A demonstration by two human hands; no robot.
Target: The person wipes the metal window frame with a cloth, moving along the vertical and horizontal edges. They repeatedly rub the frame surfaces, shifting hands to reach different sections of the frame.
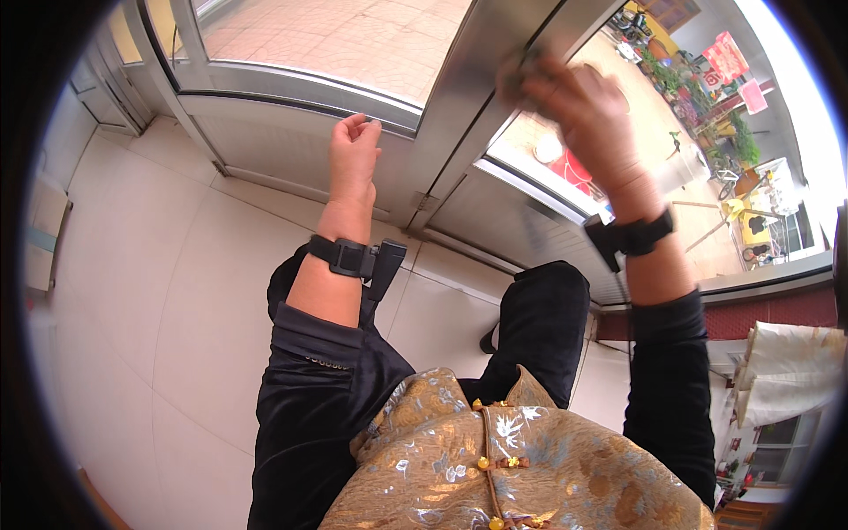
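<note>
My left hand (356, 156) hangs before the lower panel (278, 142) of a metal-framed glass door, its fingers curled in and nothing seen in them. My right hand (589, 119) is raised at the door frame's upright (457, 99), close to the glass pane beside it. Motion blurs its fingers. Something dark shows by the fingertips, but I cannot tell what it is or whether it is held. A black strap with a device (354, 258) sits on my left wrist, and a similar strap (629, 235) is on my right.
A hinge (424, 201) joins the frames low down. Pale floor tiles (165, 298) lie under my legs. Through the glass are a paved yard (331, 33), a white bucket (682, 165), a red basin (571, 169) and potted plants (742, 142). A light cloth (782, 371) hangs at the right.
</note>
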